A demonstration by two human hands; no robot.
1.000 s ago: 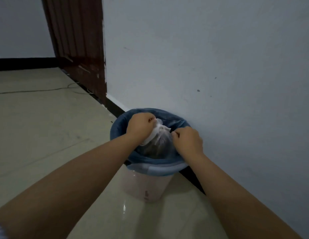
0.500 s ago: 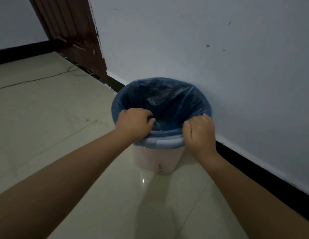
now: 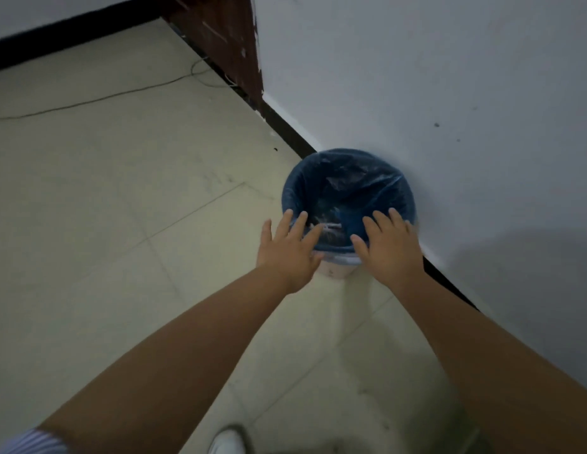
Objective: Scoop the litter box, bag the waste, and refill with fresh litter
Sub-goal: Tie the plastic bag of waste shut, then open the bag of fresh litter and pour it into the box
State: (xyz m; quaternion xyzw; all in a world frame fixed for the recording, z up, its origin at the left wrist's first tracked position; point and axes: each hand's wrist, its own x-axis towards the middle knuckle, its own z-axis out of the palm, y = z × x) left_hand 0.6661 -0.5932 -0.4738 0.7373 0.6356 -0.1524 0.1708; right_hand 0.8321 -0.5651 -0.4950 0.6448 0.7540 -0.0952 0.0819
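A thin dark cable [image 3: 98, 100] trails in a loose curve across the pale, glossy floor tiles [image 3: 89, 198] at the far left, running toward a reddish-brown wooden door frame [image 3: 226, 37] with chipped paint along its edge. At the lower left corner a striped sleeve [image 3: 30, 442] shows, and a white shoe [image 3: 227, 442] points forward at the bottom edge. The left hand [image 3: 287, 249] is spread flat, fingers straight and apart, holding nothing; its fingertips lie over the near left rim of the bin. The round plastic waste bin [image 3: 334, 268] stands on the floor against the base of the wall, pale pink below a light rim, lined with a crinkled, shiny blue bag [image 3: 347, 178] folded over its edge. Inside, low in the liner, lies the knotted translucent white waste bag [image 3: 329, 229], blurred. The right hand [image 3: 388, 247] is likewise splayed open and empty, fingers over the near right rim; I cannot tell whether either hand touches the liner. A black skirting strip [image 3: 285, 131] runs along the matte, scuffed white wall [image 3: 449, 93] at right.
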